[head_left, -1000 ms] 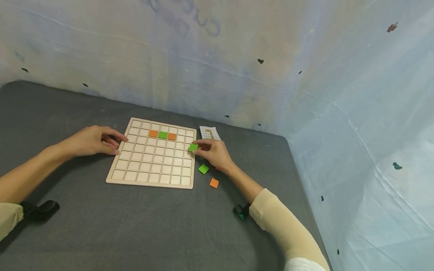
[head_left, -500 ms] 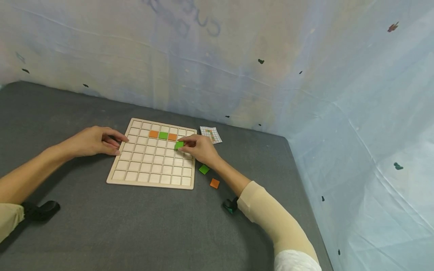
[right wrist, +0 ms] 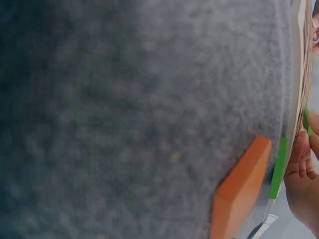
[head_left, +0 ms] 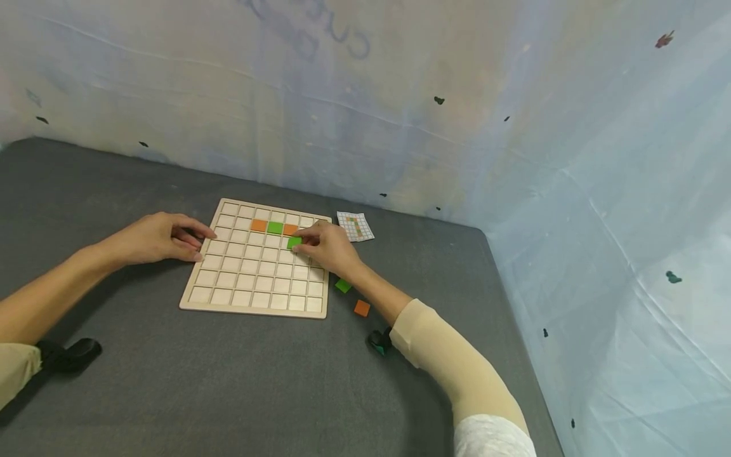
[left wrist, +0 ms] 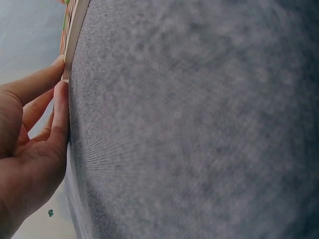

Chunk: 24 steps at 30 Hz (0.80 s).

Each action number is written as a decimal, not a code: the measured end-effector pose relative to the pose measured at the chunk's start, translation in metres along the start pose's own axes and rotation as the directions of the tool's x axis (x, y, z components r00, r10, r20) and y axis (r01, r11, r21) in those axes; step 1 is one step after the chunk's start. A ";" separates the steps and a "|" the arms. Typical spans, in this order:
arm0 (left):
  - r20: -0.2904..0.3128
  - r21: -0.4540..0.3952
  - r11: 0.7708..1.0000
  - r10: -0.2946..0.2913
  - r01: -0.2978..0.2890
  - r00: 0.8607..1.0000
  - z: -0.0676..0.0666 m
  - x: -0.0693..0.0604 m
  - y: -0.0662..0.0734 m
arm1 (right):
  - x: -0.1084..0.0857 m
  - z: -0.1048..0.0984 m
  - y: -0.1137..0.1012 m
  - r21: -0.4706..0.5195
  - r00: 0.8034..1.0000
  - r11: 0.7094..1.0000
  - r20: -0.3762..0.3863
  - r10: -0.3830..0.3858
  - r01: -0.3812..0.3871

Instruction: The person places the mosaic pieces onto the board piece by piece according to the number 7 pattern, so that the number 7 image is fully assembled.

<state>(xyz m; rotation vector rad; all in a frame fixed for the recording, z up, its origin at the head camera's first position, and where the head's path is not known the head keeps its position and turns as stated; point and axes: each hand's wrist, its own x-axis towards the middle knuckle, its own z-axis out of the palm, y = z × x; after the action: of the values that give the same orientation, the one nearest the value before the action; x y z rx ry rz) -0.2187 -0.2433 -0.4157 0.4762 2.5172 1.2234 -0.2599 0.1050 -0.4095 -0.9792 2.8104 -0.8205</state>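
Observation:
A pale wooden grid board [head_left: 231, 280] lies on the dark cloth, with two orange tiles and a green tile [head_left: 275, 228] in a row near its far side. My right hand [head_left: 333, 249] pinches another green tile [head_left: 294, 243] between thumb and fingers, low over the cells just below the right-hand orange tile [head_left: 290, 230]. Whether this tile touches the board cannot be made out. At the board's left edge rests my left hand [head_left: 150, 238], thumb and fingertips touching the rim [left wrist: 76, 37], fingers fairly straight.
Right of the board lie a loose green tile [head_left: 343, 285], partly behind the right forearm, and a loose orange tile [head_left: 362, 308]. A small printed grid card [head_left: 355, 226] lies beyond the right hand. A draped, patterned sheet [head_left: 365, 127] rises behind the table and on the right.
My right hand has carried the green tile leftward from the board's right edge to the cells under the right-hand orange tile. The left hand has stayed at the rim.

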 end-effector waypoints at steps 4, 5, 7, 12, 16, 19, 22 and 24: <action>-0.001 0.012 1.000 -0.004 0.004 1.000 0.000 -0.001 0.000 | 0.001 0.003 -0.001 -0.032 1.000 0.999 -0.016 -0.020 0.020; -0.002 0.014 1.000 -0.003 0.003 1.000 0.000 -0.002 0.000 | 0.002 0.004 -0.001 -0.035 1.000 0.999 -0.017 -0.019 0.018; -0.006 0.022 1.000 0.002 -0.002 1.000 0.000 -0.002 -0.001 | 0.003 0.006 -0.001 -0.029 1.000 0.999 -0.021 -0.015 0.015; -0.015 0.032 0.999 0.016 -0.015 1.000 -0.001 -0.003 -0.001 | 0.003 0.008 -0.003 0.033 0.999 0.999 -0.026 0.024 -0.023; -0.013 0.028 0.999 0.019 -0.018 1.000 -0.001 -0.004 -0.001 | 0.004 0.009 -0.004 0.034 0.999 0.999 -0.033 0.022 -0.021; -0.015 0.029 0.999 0.017 -0.016 1.000 -0.001 -0.005 0.000 | 0.005 0.009 -0.006 0.008 0.999 1.000 -0.038 0.015 -0.015; -0.017 0.034 0.999 0.015 -0.014 1.000 -0.002 -0.005 0.001 | 0.005 0.010 -0.008 -0.015 0.999 1.000 -0.040 0.014 -0.015; -0.016 0.034 0.999 0.015 -0.015 1.000 -0.002 -0.005 0.001 | 0.005 0.010 -0.008 -0.022 0.999 1.000 -0.042 0.018 -0.019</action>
<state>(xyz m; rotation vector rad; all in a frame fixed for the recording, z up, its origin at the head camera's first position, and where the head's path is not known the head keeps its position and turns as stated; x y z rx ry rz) -0.2151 -0.2458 -0.4136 0.4964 2.5563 1.1960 -0.2567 0.0922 -0.4131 -0.9482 2.8652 -0.8186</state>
